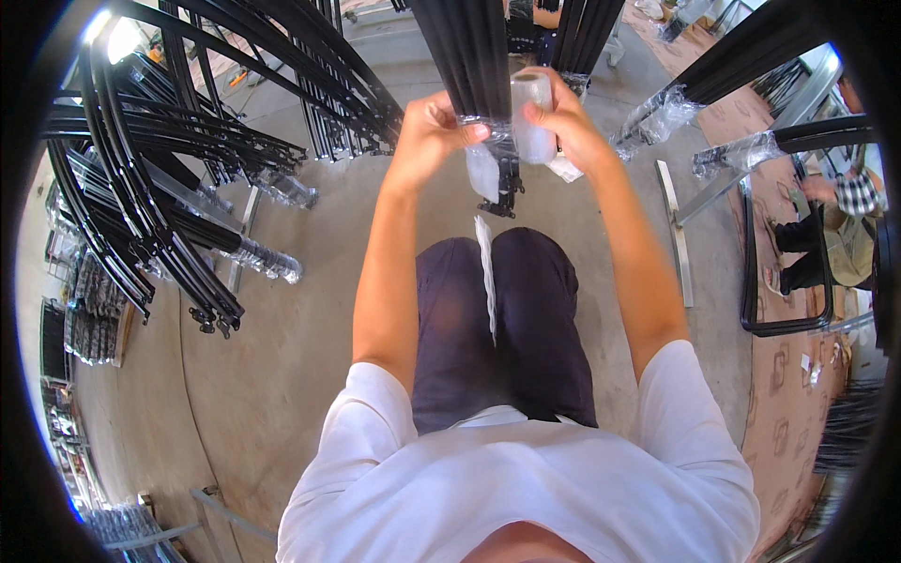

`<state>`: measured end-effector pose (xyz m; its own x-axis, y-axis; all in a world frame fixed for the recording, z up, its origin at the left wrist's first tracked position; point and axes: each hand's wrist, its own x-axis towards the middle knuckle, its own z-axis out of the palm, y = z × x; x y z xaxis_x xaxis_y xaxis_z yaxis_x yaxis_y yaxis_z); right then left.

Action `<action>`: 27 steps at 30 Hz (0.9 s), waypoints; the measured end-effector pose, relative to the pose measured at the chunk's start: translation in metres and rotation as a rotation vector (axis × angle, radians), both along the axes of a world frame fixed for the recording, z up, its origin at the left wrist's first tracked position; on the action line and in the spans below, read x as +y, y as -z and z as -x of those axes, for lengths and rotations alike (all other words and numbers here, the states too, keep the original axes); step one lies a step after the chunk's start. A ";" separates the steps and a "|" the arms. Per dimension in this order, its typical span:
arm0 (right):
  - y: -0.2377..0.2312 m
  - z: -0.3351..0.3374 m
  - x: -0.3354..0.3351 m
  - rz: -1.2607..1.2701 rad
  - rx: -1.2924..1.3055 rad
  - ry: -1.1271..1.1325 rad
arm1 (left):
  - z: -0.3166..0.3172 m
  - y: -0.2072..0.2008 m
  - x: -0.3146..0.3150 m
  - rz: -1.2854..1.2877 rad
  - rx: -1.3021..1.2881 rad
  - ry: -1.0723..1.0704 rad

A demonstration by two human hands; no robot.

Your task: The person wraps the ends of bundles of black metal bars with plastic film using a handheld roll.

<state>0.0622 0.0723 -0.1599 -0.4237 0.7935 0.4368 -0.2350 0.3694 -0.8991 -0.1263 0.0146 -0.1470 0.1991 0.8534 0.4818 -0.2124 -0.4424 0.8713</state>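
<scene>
A bundle of black metal tubes comes down in front of me, its lower end showing dark fittings. My left hand is closed around the left side of this bundle, thumb pressed on clear film near the end. Against the right side, my right hand grips a roll of clear stretch film, thumb across its front and fingers partly hidden behind it. A loose flap of film hangs below my left thumb. Lower down, a thin white strip shows between my knees.
Racked black tubes with film-wrapped ends crowd the left. More wrapped bundles reach in from the right, above a metal rack leg. A person works at far right, near a black rounded frame on patterned sheeting.
</scene>
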 end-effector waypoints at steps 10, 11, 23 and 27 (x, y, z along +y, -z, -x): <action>-0.004 0.043 0.007 0.158 0.001 -0.256 | -0.020 0.045 0.000 -0.167 -0.458 -0.044; -0.004 0.044 0.007 0.193 0.013 -0.283 | -0.021 0.047 -0.001 -0.162 -0.515 -0.057; 0.016 0.071 0.026 0.303 -0.092 -0.344 | -0.026 0.067 -0.035 -0.329 0.304 -1.143; 0.016 0.080 0.023 0.443 -0.098 -0.291 | -0.005 0.075 -0.023 -0.214 -0.135 -0.698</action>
<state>-0.0177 0.0958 -0.1758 -0.6756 0.7365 0.0338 -0.1779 -0.1184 -0.9769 -0.1211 -0.0087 -0.2224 -0.4279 0.6448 0.6334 0.0813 -0.6705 0.7374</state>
